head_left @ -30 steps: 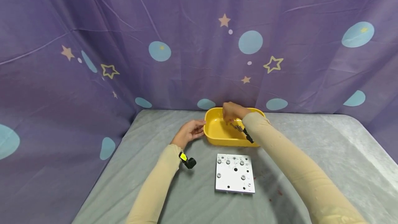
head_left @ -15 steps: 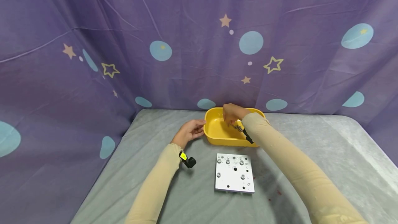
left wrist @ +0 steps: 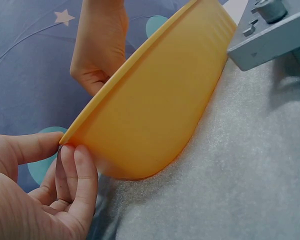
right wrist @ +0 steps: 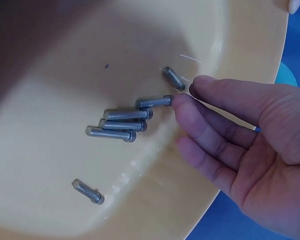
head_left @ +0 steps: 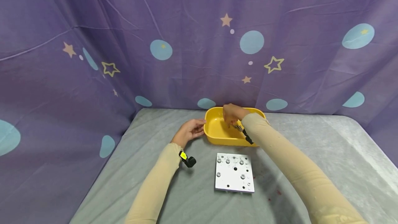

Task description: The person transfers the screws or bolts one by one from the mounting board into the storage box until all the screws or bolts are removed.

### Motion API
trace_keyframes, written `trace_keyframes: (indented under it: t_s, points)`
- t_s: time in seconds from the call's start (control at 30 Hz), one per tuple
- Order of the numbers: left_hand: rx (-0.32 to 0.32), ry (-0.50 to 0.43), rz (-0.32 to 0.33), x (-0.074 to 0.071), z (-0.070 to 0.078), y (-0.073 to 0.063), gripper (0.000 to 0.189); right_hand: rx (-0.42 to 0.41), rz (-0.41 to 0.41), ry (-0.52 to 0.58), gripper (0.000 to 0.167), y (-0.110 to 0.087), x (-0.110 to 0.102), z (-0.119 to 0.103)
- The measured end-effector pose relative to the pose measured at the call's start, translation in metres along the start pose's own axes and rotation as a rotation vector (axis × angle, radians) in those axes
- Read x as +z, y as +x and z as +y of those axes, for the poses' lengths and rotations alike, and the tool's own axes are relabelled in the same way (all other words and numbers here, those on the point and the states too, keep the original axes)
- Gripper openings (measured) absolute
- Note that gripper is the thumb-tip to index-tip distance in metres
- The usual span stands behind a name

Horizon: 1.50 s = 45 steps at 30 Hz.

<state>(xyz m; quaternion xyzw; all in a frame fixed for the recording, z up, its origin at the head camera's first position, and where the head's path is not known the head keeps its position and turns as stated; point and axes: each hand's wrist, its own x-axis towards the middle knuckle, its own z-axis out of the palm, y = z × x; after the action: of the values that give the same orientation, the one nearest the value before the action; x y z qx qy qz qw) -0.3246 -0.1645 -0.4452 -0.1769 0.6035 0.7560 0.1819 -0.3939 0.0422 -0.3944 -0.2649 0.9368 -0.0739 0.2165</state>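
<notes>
A yellow plastic basin (head_left: pixel 231 142) stands at the back of the table. My left hand (head_left: pixel 190 131) pinches its left rim; in the left wrist view the thumb lies on the rim and fingertips press the outer wall. My right hand (head_left: pixel 232 114) reaches down inside the basin. In the right wrist view, several metal bolts (right wrist: pixel 125 114) lie on the basin floor. The fingers of the right hand (right wrist: pixel 250 135) are slightly bent, with a fingertip against the head of one bolt (right wrist: pixel 154 102). Beside the thumb tip lies another bolt (right wrist: pixel 173 78); a gap shows between thumb and fingers.
A square metal plate (head_left: pixel 228 179) with holes and several socket-head bolts set in it lies in front of the basin. Grey cloth (head_left: pixel 199 199) covers the table. Behind it hangs a purple curtain (head_left: pixel 192 44). One single bolt (right wrist: pixel 88 192) lies apart from the group.
The right hand has dipped slightly lower in the basin since one second ago. The left hand, basin and metal plate look unmoved.
</notes>
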Motion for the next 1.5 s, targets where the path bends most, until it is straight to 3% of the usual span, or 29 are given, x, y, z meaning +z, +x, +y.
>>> trace_keyframes:
  t_s: [0.2,0.4,0.63,0.97,1.27,1.5]
  points:
    - [-0.003,-0.002,0.002,0.0,0.001,0.0,0.03,0.022,-0.002,0.015,0.01,-0.001,-0.001,0.0]
    - [-0.002,0.0,0.003,0.0,0.0,-0.001,0.037,0.044,-0.009,0.027,0.012,0.001,-0.002,0.001]
    - [-0.006,-0.004,0.007,0.001,0.0,-0.001,0.036,0.028,0.014,0.002,0.018,0.001,-0.004,0.002]
    - [-0.011,-0.003,0.018,0.0,0.0,0.0,0.039,-0.167,0.096,-0.003,0.012,-0.029,-0.02,-0.001]
    - [-0.02,-0.002,0.012,0.002,-0.001,-0.001,0.037,-0.236,0.14,-0.019,0.009,-0.056,-0.024,0.005]
    - [-0.023,-0.007,0.018,0.001,0.001,-0.002,0.037,-0.417,0.209,0.008,0.006,-0.095,-0.023,0.001]
